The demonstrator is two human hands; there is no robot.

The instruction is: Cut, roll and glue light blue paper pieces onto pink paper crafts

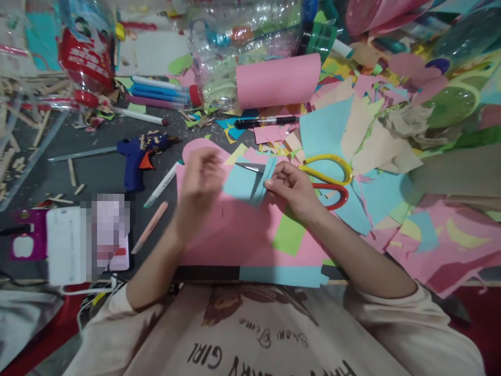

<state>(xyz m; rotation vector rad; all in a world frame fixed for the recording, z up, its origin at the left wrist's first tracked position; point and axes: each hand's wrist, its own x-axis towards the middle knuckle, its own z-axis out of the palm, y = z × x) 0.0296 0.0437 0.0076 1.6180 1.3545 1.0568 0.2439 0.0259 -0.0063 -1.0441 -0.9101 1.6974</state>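
Observation:
Between the thumb and fingers of my right hand (291, 185) is a narrow, folded piece of light blue paper (268, 175), held above a pink sheet (235, 237). My left hand (203, 177), smeared by motion, hovers over the sheet's left side, apart from the blue piece; its fingers cannot be made out. A light blue square (236, 180) lies between the two hands. Scissors (346, 168) with one yellow and one red handle lie by my right hand, which hides their middle; the blades show beyond the folded paper. A green paper piece (289, 235) rests below.
To the left are a blue glue gun (135, 159), a marker (162, 184) and a phone (117, 230). A pink paper roll (277, 81), plastic bottle (88, 57) and black pen (268, 122) lie farther back. Paper scraps (376, 130) cover the right side.

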